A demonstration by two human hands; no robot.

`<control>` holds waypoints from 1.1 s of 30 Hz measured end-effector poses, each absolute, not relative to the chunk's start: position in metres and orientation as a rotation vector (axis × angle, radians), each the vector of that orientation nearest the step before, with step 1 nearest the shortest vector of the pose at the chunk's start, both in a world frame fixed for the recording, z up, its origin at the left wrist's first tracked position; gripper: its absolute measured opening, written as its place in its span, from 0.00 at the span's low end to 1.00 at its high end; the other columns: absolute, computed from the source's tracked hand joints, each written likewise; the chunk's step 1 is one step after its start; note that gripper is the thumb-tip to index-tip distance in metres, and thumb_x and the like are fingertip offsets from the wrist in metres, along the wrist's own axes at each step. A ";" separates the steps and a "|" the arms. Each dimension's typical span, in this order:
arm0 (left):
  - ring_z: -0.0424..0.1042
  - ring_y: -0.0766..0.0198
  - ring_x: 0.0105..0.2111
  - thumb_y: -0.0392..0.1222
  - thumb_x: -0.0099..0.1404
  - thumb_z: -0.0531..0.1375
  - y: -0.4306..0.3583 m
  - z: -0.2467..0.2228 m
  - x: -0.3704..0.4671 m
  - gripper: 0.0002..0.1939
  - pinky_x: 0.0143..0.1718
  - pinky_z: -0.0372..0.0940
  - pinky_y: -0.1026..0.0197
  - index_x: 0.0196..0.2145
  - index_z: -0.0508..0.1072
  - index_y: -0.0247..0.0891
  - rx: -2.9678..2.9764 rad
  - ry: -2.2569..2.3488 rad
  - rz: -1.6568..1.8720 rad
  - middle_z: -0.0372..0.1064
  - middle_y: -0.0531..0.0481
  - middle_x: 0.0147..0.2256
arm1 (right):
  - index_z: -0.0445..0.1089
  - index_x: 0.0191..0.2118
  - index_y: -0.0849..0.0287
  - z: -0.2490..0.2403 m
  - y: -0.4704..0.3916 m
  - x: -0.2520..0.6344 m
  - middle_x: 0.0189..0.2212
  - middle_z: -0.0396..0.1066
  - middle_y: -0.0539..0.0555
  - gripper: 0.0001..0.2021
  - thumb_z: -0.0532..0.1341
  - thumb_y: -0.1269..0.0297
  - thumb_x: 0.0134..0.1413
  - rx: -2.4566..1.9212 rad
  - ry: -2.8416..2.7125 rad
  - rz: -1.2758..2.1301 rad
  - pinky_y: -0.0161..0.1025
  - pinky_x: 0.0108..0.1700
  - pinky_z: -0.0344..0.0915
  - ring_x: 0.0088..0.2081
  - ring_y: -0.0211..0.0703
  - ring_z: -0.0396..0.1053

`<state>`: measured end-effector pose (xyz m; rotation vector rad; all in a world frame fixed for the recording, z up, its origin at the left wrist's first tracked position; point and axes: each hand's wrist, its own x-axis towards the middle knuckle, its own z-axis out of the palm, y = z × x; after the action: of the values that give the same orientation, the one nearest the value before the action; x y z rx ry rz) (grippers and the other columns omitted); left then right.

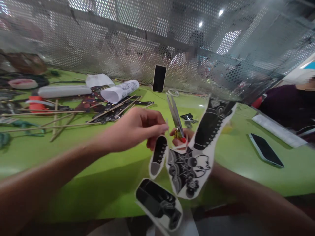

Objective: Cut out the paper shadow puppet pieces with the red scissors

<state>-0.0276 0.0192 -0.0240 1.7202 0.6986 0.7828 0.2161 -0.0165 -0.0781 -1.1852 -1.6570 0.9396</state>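
L hand (pixel 140 129): fingers appear to pinch thin pale strip (pixel 167 123) above shoe cut-out (pixel 158 157). R hand (pixel 188 133): fingers wrapped round scissors (pixel 176 113), blades up; keep tips clear of L thumb. Support other cut-outs (pixel 192 164) nr counter's (pixel 81 186) front edge w/o creasing.

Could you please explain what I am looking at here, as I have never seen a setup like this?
There is no machine: these are a person's two bare hands, seen by a camera worn on the head, looking forward and down. The right hand, partly hidden, holds scissors. Black-and-white printed paper cutouts hang in front of it. The left hand is beside them, fingertips drawn together; blur hides what they pinch. On the green table are thin sticks, a rolled printed sheet and a phone lying flat; another phone stands upright.
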 end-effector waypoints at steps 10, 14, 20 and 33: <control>0.71 0.70 0.26 0.44 0.78 0.66 0.091 -0.016 -0.118 0.14 0.29 0.69 0.66 0.36 0.75 0.34 1.468 1.186 1.094 0.71 0.55 0.30 | 0.76 0.38 0.58 -0.065 0.023 0.245 0.25 0.70 0.46 0.20 0.78 0.47 0.56 -1.331 -1.513 0.981 0.33 0.19 0.64 0.20 0.35 0.67; 0.80 0.57 0.44 0.48 0.80 0.64 0.114 -0.045 -0.112 0.15 0.44 0.80 0.53 0.55 0.78 0.35 1.402 1.293 1.102 0.78 0.44 0.49 | 0.68 0.30 0.55 -0.060 0.027 0.244 0.22 0.68 0.47 0.24 0.77 0.43 0.55 -1.349 -1.444 1.029 0.33 0.18 0.64 0.19 0.35 0.66; 0.81 0.51 0.54 0.48 0.81 0.63 0.108 -0.067 -0.078 0.23 0.54 0.80 0.45 0.67 0.72 0.38 1.515 1.160 1.026 0.76 0.37 0.62 | 0.70 0.32 0.56 -0.058 0.026 0.240 0.23 0.69 0.47 0.24 0.79 0.43 0.53 -1.339 -1.439 1.028 0.32 0.18 0.64 0.20 0.34 0.66; 0.74 0.44 0.63 0.48 0.76 0.69 0.088 -0.087 -0.041 0.24 0.64 0.72 0.34 0.64 0.76 0.38 2.193 1.224 0.485 0.73 0.38 0.65 | 0.75 0.36 0.57 -0.056 0.022 0.239 0.24 0.70 0.46 0.23 0.79 0.43 0.51 -1.299 -1.533 1.006 0.32 0.20 0.67 0.22 0.35 0.67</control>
<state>-0.0406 0.0879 -0.0871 2.1928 1.2239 0.4852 0.2388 0.0219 -0.0565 -1.2988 -1.5334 1.0055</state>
